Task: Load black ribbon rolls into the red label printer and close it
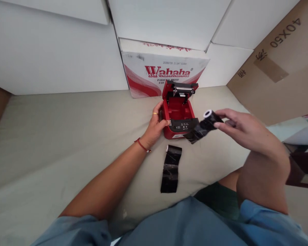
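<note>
A small red and black printer (181,116) stands in front of me with its lid (182,89) raised, and its red inner bay shows no roll. My left hand (155,127) grips the printer's left side, thumb on the front edge by the black button panel (184,125). To the right of the printer, my right hand (229,123) pinches a small black paper roll (212,118) with a white core. A loose strip hangs from it down past the printer's front right corner. Another partly unrolled black roll (170,171) lies on the cloth nearer me.
A red-and-white Wahaha water carton (164,70) stands right behind the printer, against large white boxes (66,54). At the right is a brown cardboard box (279,68). Pale cloth (79,136) covers the surface underneath.
</note>
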`<act>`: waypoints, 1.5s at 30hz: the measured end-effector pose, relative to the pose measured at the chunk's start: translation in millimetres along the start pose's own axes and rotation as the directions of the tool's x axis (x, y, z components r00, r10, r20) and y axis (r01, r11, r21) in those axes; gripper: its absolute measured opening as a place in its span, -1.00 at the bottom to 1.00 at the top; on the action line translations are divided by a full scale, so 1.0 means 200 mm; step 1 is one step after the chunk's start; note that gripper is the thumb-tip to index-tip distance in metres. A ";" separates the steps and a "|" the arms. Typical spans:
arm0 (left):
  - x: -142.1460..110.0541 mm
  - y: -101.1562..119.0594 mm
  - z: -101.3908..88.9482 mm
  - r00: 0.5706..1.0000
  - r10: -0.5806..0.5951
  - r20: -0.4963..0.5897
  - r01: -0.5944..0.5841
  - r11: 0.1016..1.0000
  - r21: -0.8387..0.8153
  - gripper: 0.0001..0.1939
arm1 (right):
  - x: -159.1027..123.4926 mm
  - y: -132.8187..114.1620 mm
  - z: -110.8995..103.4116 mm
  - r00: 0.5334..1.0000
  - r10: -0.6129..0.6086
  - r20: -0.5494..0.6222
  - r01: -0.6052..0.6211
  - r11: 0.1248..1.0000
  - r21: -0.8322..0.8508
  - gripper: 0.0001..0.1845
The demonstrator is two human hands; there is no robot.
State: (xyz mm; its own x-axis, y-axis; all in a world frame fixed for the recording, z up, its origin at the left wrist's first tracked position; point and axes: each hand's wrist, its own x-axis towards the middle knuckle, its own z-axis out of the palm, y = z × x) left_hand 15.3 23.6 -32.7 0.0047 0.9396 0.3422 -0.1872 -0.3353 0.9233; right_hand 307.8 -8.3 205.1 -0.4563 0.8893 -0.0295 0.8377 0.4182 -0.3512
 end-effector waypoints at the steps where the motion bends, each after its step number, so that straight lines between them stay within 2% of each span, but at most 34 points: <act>1: 0.00 0.00 0.00 1.000 -0.001 -0.002 0.001 1.000 -0.010 -0.06 | -0.05 0.06 0.00 0.998 0.026 0.057 -0.026 1.000 0.005 -0.65; 3: 0.01 0.00 0.00 1.000 0.001 -0.015 -0.002 1.000 -0.024 -0.07 | -0.11 0.17 0.06 0.983 0.076 0.166 -0.074 0.997 -0.021 -0.73; 5: 0.01 0.01 0.01 0.999 0.011 -0.039 -0.011 1.000 -0.017 -0.10 | -0.13 0.24 0.17 0.963 0.124 0.241 -0.110 0.991 -0.073 -0.77; 7: 0.01 0.01 0.00 0.998 0.023 -0.051 -0.022 1.000 0.003 -0.12 | -0.14 0.25 0.30 0.956 0.160 0.246 -0.132 0.983 -0.126 -0.74; 9: 0.01 0.02 0.00 0.999 0.031 -0.031 -0.030 0.999 0.010 -0.12 | -0.14 0.20 0.42 0.975 0.154 0.158 -0.133 0.982 -0.137 -0.68; 12: 0.01 0.02 -0.01 0.999 0.046 0.013 -0.046 0.999 0.010 -0.07 | -0.16 0.05 0.56 0.999 0.037 0.035 -0.037 0.999 -0.016 -0.64; 15: 0.01 0.01 -0.02 0.998 0.062 0.002 -0.062 0.998 0.024 -0.06 | -0.14 -0.12 0.66 0.993 -0.077 0.093 0.071 0.995 0.071 -0.68; 20: 0.01 0.01 -0.01 0.997 0.073 -0.004 -0.073 0.997 0.029 -0.09 | -0.07 -0.28 0.76 0.961 -0.062 0.271 0.076 0.996 -0.042 -0.63; 23: 0.01 0.01 0.00 0.997 0.070 -0.012 -0.070 0.997 0.019 -0.12 | -0.06 -0.33 0.73 0.939 -0.048 0.341 0.080 0.993 -0.083 -0.62; 25: 0.01 0.01 0.00 0.999 0.051 -0.015 -0.051 0.999 0.003 -0.13 | -0.07 -0.35 0.63 0.929 -0.128 0.346 0.137 0.991 -0.002 -0.66; 26: 0.00 0.02 0.01 0.999 0.040 -0.016 -0.041 0.999 -0.005 -0.13 | -0.08 -0.34 0.56 0.929 -0.196 0.314 0.182 0.981 0.073 -0.67; 28: 0.00 0.02 0.01 0.999 0.026 -0.026 -0.027 1.000 -0.014 -0.14 | -0.07 -0.32 0.41 0.938 -0.299 0.176 0.263 0.943 0.202 -0.66; 29: 0.00 0.02 0.02 0.999 0.023 -0.034 -0.023 1.000 -0.016 -0.14 | -0.05 -0.31 0.33 0.948 -0.303 0.092 0.279 0.937 0.212 -0.66; 31: 0.00 0.02 0.02 0.999 0.015 -0.037 -0.016 1.000 -0.023 -0.13 | 0.04 -0.27 0.21 0.969 -0.243 -0.046 0.247 0.961 0.128 -0.65; 33: 0.01 0.02 0.02 1.000 0.004 -0.020 -0.005 0.999 -0.041 -0.11 | 0.18 -0.24 0.15 0.981 -0.159 -0.109 0.160 0.987 0.000 -0.63; 36: 0.01 0.02 0.03 1.000 -0.009 -0.013 0.008 0.997 -0.076 -0.08 | 0.41 -0.22 0.18 1.000 -0.025 -0.019 0.023 0.990 -0.137 -0.58; 39: 0.01 0.03 0.03 1.000 -0.023 -0.010 0.022 0.994 -0.106 -0.06 | 0.58 -0.23 0.26 0.995 0.063 0.081 -0.040 0.963 -0.266 -0.54; 45: 0.01 0.02 0.03 0.999 -0.037 -0.007 0.036 0.993 -0.113 -0.05 | 0.69 -0.27 0.36 0.985 0.137 0.102 -0.083 0.908 -0.412 -0.51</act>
State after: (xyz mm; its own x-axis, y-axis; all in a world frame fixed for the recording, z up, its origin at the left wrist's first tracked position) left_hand 20.1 23.5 -27.4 0.0050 0.9518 0.3068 -0.2969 -0.2916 0.9093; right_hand 178.2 79.2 151.6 -0.3656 0.9147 -0.1722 0.9218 0.3814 0.0690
